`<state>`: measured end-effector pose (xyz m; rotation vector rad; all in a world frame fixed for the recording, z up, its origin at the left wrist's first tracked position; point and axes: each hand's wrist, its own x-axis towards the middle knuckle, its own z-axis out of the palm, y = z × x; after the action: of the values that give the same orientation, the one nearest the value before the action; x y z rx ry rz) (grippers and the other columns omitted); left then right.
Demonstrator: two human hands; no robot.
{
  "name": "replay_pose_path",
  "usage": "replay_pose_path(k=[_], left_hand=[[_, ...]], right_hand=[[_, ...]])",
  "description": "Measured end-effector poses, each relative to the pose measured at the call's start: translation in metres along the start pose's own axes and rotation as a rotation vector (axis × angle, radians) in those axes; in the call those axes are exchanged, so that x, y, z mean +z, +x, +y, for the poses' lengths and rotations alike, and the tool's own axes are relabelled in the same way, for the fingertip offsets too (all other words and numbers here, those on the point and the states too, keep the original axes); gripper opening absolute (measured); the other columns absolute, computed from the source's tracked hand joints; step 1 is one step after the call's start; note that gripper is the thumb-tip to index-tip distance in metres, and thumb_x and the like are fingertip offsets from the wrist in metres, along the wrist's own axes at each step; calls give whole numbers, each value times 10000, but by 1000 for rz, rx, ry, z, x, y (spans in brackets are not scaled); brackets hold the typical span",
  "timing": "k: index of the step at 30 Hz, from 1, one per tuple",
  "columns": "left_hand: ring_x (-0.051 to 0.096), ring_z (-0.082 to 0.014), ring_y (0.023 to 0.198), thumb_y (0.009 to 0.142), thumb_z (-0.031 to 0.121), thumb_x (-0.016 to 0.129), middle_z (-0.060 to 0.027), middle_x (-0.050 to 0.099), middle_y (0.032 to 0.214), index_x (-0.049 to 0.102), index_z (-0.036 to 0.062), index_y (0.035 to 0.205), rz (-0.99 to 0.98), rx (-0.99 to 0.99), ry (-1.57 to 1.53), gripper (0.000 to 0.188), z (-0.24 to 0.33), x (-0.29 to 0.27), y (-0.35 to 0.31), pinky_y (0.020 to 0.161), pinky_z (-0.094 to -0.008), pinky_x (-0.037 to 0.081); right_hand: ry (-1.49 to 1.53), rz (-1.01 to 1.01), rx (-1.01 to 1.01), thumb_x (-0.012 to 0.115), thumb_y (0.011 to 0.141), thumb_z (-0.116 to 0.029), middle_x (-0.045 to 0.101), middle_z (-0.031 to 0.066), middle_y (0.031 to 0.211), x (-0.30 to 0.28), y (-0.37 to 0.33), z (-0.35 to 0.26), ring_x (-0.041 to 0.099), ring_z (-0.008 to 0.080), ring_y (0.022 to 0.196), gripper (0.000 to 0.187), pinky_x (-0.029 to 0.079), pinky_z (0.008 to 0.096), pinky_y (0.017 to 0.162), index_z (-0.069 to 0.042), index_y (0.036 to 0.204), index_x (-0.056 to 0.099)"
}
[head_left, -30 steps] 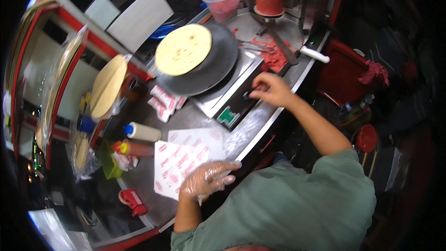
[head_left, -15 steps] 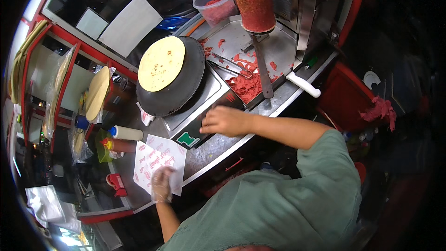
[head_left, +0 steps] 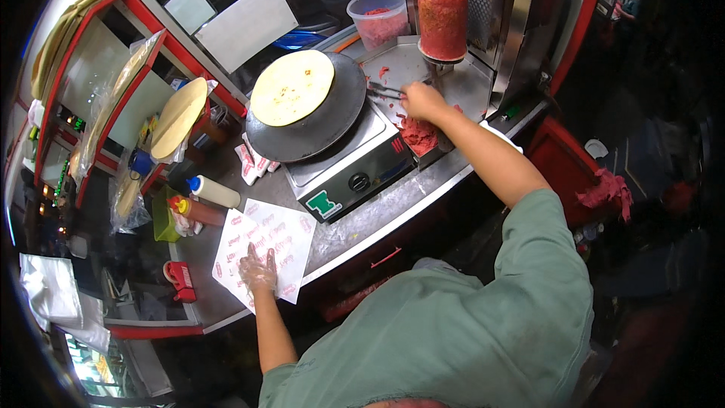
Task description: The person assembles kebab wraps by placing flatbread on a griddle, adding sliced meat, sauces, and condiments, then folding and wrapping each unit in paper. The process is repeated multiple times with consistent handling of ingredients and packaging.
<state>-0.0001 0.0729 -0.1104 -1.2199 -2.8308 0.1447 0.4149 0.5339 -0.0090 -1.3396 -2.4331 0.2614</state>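
My left hand, in a clear plastic glove, lies with spread fingers on sheets of printed wrapping paper at the counter's front left. Farther off, my right hand is closed round metal tongs over the metal tray. Shaved red meat is heaped at the tray's near corner, just below that hand. My right forearm hides part of a long knife with a white handle. A flatbread rests on the round black griddle, left of the tongs.
A cone of red meat stands on a spit above the tray. Behind is a plastic tub of red meat. Left of the griddle are a white squeeze bottle, a reddish-brown one and a red tape dispenser. Stacked flatbreads stand farther left.
My right hand has moved from beside the griddle's base to the tray and taken hold of the tongs. My left hand has settled flatter on the paper. The view has shifted.
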Motion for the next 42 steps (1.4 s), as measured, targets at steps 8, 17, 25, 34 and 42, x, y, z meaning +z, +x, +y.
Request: replay_pose_path(k=[8,17,25,34,42], left_hand=[[571,-488,1220,1019,604,507,-335,616,1325,461,117,1572,111,1,-200,738,10,2,7,1124,-557,386],[627,-441,994,1004,452,619,-296,646,1110,537,94,1508,267,6,-129,623,-11,26,1,940,-540,471],[642,-445,1030,1014,381,630,-285,671,1150,575,95,1471,254,-32,-170,542,3,9,-3,940,-558,485],[660,-447,982,1008,387,640,-285,665,1133,612,94,1433,369,45,-191,517,-6,21,-5,880,-562,516],[667,-437,995,996,384,656,-251,685,1108,640,104,1401,377,10,-176,493,-9,18,-4,896,-553,525]], right_hand=[[-47,-50,242,665,977,-240,670,254,1257,7,37,15,692,466,1105,325,560,545,942,7,1186,693],[7,18,246,630,998,-277,650,251,1133,-42,-90,24,697,482,945,453,568,564,808,6,1346,564],[240,21,87,568,1048,-344,648,268,1107,-14,1,-1,710,464,913,462,583,542,778,32,1316,590],[192,50,-38,583,1010,-205,640,275,1149,29,60,-16,732,443,919,350,612,517,783,66,1230,560],[111,-73,-147,610,985,-200,659,259,1151,25,69,-3,722,449,955,365,592,543,815,29,1266,566]])
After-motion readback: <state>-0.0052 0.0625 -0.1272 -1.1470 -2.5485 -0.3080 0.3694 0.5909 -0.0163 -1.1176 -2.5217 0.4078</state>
